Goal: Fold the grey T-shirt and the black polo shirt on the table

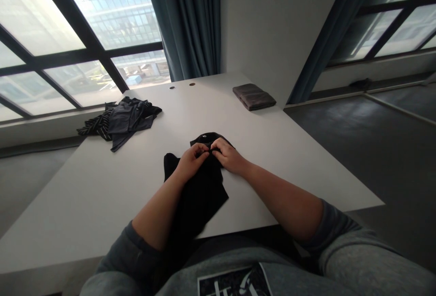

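A black garment [200, 196], which looks like a shirt with a collar or neckband at its far end, lies on the white table [136, 196] and hangs over the near edge. A small pale label shows inside the neck. Near that neck, my left hand [191, 162] pinches the dark cloth between thumb and fingers. My right hand [230, 156] pinches it too, just to the right, with the fingertips of both hands almost meeting. Whatever small part lies between the fingertips is too dark to make out.
Crumpled dark clothes [131, 118], some striped, lie at the table's far left. A folded grey-brown cloth [254, 96] rests near the back right edge. Two round inserts sit in the tabletop by the blue curtain [194, 23]. Windows [112, 9] and a wall stand behind.
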A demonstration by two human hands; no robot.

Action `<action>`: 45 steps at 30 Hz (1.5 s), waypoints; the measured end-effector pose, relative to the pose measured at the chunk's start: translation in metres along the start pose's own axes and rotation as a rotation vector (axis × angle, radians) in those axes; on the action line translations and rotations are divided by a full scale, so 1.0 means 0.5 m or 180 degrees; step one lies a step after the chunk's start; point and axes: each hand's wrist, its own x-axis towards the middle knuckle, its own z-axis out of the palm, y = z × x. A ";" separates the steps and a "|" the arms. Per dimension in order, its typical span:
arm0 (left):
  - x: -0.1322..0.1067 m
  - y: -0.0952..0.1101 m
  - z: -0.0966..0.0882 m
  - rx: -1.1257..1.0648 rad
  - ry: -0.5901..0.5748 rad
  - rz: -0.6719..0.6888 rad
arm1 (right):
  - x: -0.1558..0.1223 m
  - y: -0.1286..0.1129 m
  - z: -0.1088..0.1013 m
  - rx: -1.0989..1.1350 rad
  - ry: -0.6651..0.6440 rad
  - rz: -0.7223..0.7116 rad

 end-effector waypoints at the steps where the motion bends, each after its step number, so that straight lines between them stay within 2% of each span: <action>1: 0.000 0.000 -0.001 0.0072 -0.0015 0.0022 | -0.001 0.001 0.001 -0.0016 0.0010 0.0004; 8: -0.006 0.006 0.002 0.0342 0.0150 0.0165 | 0.004 -0.003 0.001 0.0014 -0.0071 -0.0064; 13: -0.004 0.004 0.013 0.0003 0.0355 0.0056 | 0.009 -0.006 -0.001 0.0178 -0.0088 -0.0042; 17: -0.002 0.005 0.021 -0.0433 0.0327 -0.0177 | 0.012 -0.009 -0.001 0.0180 -0.0064 -0.0031; 25: -0.006 0.018 0.003 -0.0225 0.0103 -0.0135 | 0.009 -0.029 -0.019 0.0477 -0.0222 0.0709; 29: -0.006 0.017 -0.003 -0.0249 -0.0031 -0.0125 | 0.008 -0.032 -0.024 0.0669 -0.0251 0.0917; 38: -0.013 0.030 0.001 0.0538 0.0227 0.0305 | 0.006 -0.029 -0.018 0.0343 0.0100 0.0829; 42: -0.015 0.037 -0.006 0.0729 0.0024 0.0498 | 0.009 -0.017 -0.045 -0.0092 0.0016 0.0563; 45: -0.015 0.034 -0.010 0.0632 0.0120 0.0475 | 0.013 -0.002 -0.075 -0.0367 -0.0038 0.0261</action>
